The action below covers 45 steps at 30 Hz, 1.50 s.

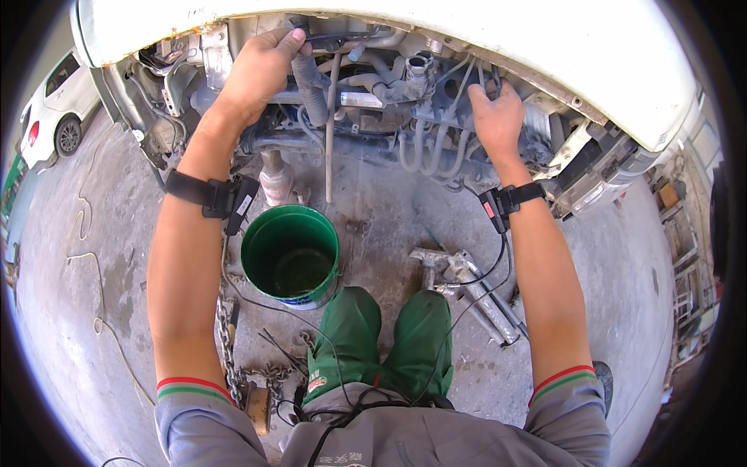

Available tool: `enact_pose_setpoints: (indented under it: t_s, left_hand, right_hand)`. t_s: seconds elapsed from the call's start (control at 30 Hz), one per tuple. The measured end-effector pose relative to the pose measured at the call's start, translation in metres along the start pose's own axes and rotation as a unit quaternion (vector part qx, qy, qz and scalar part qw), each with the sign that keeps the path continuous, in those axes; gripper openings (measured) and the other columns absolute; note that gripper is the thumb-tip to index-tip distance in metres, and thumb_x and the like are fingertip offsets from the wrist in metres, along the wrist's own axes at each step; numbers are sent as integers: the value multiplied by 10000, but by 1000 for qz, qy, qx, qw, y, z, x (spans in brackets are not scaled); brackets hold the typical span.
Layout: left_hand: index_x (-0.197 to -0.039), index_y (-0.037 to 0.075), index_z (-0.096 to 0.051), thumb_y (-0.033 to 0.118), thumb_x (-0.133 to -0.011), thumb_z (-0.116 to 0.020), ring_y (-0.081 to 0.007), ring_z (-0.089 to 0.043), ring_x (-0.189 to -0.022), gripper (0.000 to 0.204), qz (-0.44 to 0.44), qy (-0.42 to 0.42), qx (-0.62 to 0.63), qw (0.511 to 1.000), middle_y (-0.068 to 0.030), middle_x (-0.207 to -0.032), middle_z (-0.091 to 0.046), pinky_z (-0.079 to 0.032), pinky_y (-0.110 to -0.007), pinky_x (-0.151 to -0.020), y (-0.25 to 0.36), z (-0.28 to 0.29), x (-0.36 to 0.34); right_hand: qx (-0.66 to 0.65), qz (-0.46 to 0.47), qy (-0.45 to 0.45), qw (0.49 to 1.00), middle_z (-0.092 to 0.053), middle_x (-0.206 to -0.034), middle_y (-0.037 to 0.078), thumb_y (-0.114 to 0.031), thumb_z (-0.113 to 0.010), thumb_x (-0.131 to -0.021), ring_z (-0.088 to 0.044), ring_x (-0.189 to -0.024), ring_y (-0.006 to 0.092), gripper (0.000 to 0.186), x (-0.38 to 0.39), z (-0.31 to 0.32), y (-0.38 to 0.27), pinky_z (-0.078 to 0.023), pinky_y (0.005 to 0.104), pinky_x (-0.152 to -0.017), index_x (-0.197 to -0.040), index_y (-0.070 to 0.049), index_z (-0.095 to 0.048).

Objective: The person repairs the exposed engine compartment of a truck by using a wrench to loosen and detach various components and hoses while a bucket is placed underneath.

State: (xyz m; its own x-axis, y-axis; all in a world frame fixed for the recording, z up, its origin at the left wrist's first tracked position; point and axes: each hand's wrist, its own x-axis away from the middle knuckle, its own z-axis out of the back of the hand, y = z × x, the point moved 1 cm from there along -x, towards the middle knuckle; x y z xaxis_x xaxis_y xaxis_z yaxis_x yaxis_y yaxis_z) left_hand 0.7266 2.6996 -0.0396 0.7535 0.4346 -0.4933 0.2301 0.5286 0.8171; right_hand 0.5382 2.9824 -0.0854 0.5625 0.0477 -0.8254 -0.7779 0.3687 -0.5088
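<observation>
The ribbed hose (pixel 313 101) hangs at 11 o'clock in the view, inside the exposed front of a white vehicle (pixel 436 22). It looks light, with corrugated walls that should flex and might kink if squeezed hard; dust on it could make fingers slide. Its thick ribs, or the collar-like upper end, seem the best places to take hold.

The left hand (pixel 264 64), also at 11, is curled at that upper end, thumb toward the fingers; whether it pinches the hose, the thin dark line (pixel 342 36) just beside it or merely rests there, I cannot tell. The right hand (pixel 498 121), between 1 and 2 o'clock, reaches among narrow pipes with its fingertips partly hidden, so its grip cannot be told either. Those pipes look stiffer than the hose.

A slim rod (pixel 333 128) stands just right of the hose, and looped grey tubes (pixel 436 156) hang at 1 o'clock. Below lies a stained, hard concrete floor (pixel 615 335). On it, a green bucket (pixel 263 241) stands at 9, metal tools (pixel 476 292) lie at 4 and a chain (pixel 226 335) trails at 8. Farther out, a white car (pixel 74 97) is parked at 10, and cluttered shelving (pixel 685 272) lines the edge at 3.
</observation>
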Motion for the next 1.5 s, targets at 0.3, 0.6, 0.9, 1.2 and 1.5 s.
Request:
enact_pose_setpoints:
  t_s: [0.3, 0.6, 0.9, 1.2, 1.5]
  left_hand:
    - [-926, 17, -603, 283, -1037, -518, -40, -274, -484, 301, 56, 18, 107, 993, 79, -614, -361, -229, -223, -428, 25, -22, 34]
    - [-977, -21, -576, 225, -1055, -441, -74, -410, -482, 291, 56, 88, 234, 967, -38, -738, -578, -333, -242, -401, 51, -81, 74]
    - [-855, -53, -588, 172, -1030, -347, -120, -451, -479, 374, -24, 165, 256, 952, -75, -642, -574, -385, -265, -440, 75, -124, 72]
    - [-855, -26, -579, 150, -1008, -429, -102, -412, -522, 277, 27, 118, 329, 936, -39, -712, -537, -351, -280, -458, 59, -87, 73]
    - [-970, 32, -507, 142, -1042, -464, -111, -418, -591, 139, 83, 181, 407, 891, -66, -770, -548, -355, -256, -523, 7, -37, 8]
  right_hand:
    - [-4, -8, 1, 1000, -665, -731, 241, -282, -677, -759, -661, -719, 423, 338, 0, -2, -2, -528, 438, -727, -812, 48, -630]
    - [13, 2, 12, 1000, -652, -706, 161, -271, -687, -773, -591, -637, 246, 350, -1, -3, 5, -499, 370, -664, -832, 67, -618]
    - [-2, -24, -8, 1000, -660, -728, 259, -280, -664, -759, -660, -713, 433, 360, 0, 0, -9, -533, 440, -730, -815, 73, -619]
    - [-6, -28, -16, 999, -670, -746, 186, -271, -688, -775, -632, -681, 282, 348, 0, 4, -5, -507, 373, -699, -859, 61, -629]
    - [-37, -30, -30, 998, -684, -779, 212, -270, -685, -780, -669, -730, 309, 366, 0, 2, -8, -521, 384, -735, -888, 75, -624]
